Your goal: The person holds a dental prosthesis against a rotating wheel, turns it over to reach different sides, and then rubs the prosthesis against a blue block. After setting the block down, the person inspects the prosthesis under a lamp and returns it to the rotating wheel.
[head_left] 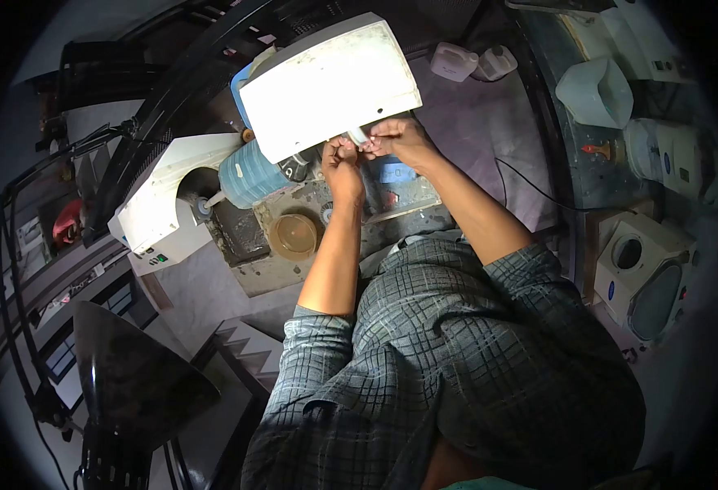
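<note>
My left hand (343,170) and my right hand (406,144) meet under the front edge of a large, brightly lit white housing (326,90). Between their fingertips is a small white cylindrical piece (356,135); its exact kind I cannot make out. The fingers of both hands are closed in a pinch around it, and part of the piece is hidden by them. Left of my left hand lies a blue ribbed plastic jug (250,176). A round brown bowl (294,237) sits on the grimy worktop (253,282) nearer to my body.
At left stands a white machine (163,196) with a round opening and a spindle. A black lamp shade (134,367) is at lower left. Plastic canisters (454,62) stand at the back. On the right are a white container (594,92) and another white machine (645,273).
</note>
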`<state>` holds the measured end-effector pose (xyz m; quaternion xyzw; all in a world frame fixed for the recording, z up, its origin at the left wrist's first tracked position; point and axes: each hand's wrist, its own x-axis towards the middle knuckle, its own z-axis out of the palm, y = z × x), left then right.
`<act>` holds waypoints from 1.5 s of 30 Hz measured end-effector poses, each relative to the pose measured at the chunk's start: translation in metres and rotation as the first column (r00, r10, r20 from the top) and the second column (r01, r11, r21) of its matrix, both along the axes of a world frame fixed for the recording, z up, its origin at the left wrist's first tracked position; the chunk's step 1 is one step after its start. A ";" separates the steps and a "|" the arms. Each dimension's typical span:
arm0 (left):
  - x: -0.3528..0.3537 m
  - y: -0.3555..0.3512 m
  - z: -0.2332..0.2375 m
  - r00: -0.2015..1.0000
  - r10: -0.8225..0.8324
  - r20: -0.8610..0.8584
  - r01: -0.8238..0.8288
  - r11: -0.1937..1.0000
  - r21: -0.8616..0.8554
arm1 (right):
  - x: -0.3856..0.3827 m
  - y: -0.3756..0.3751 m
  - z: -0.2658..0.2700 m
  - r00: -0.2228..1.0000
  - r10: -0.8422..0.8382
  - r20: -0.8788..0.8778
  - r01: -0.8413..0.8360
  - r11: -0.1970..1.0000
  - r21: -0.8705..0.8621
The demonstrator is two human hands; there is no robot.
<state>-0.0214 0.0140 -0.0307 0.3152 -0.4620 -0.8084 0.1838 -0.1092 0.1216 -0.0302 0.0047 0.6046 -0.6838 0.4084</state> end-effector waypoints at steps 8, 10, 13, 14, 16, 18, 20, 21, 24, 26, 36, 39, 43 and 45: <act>0.008 0.006 0.001 0.997 0.023 -0.071 -0.032 0.993 -0.118 | 0.009 0.007 0.006 0.999 -0.010 -0.031 0.006 0.991 -0.130; 0.004 0.005 -0.003 0.998 0.014 -0.063 -0.022 0.991 -0.130 | 0.008 0.004 0.005 0.999 -0.037 -0.012 0.036 0.996 -0.079; -0.005 0.005 -0.003 0.998 0.061 -0.003 -0.061 0.996 -0.072 | 0.002 0.001 0.002 1.000 -0.006 -0.019 0.006 1.000 0.007; -0.008 0.005 -0.003 0.997 0.073 0.026 -0.071 0.996 -0.054 | -0.001 -0.001 0.002 1.000 -0.002 -0.021 0.002 1.000 0.009; -0.011 0.000 -0.008 0.997 0.060 0.050 -0.058 0.998 -0.027 | -0.008 -0.004 -0.003 1.000 0.028 -0.009 -0.028 1.000 0.010; -0.013 -0.006 -0.010 0.996 0.045 0.073 -0.045 0.999 -0.001 | -0.013 -0.006 -0.005 0.999 0.039 -0.006 -0.038 0.999 0.032; -0.014 -0.011 -0.010 0.993 -0.015 0.114 0.008 0.998 0.060 | -0.015 -0.006 -0.004 0.999 0.052 -0.003 -0.052 0.997 0.053; -0.013 -0.011 -0.008 0.994 -0.011 0.112 0.004 0.998 0.062 | -0.016 -0.005 -0.003 0.996 0.079 -0.045 -0.077 0.995 0.058; -0.010 -0.006 -0.003 0.997 -0.003 0.072 -0.010 0.984 0.175 | -0.018 -0.002 0.001 0.992 0.097 -0.086 -0.091 0.994 0.067; -0.010 -0.002 0.003 0.997 0.035 0.068 -0.051 0.965 0.256 | -0.019 -0.004 0.002 0.993 0.089 -0.084 -0.083 0.994 0.070; -0.014 -0.018 -0.001 0.990 -0.023 0.137 -0.006 0.978 0.207 | -0.015 -0.016 0.009 0.997 0.037 -0.066 -0.026 0.987 0.156; -0.020 -0.018 -0.011 0.988 -0.010 0.157 -0.026 0.974 0.226 | -0.014 -0.018 0.011 0.998 -0.030 -0.053 0.037 0.991 0.129; -0.014 -0.007 -0.016 0.997 0.030 0.067 -0.052 0.932 0.359 | -0.012 -0.015 0.014 0.976 0.048 -0.212 -0.006 0.981 0.192; -0.008 0.005 -0.018 0.993 0.116 -0.015 -0.095 0.875 0.475 | -0.009 -0.010 0.016 0.942 0.132 -0.308 -0.059 0.970 0.234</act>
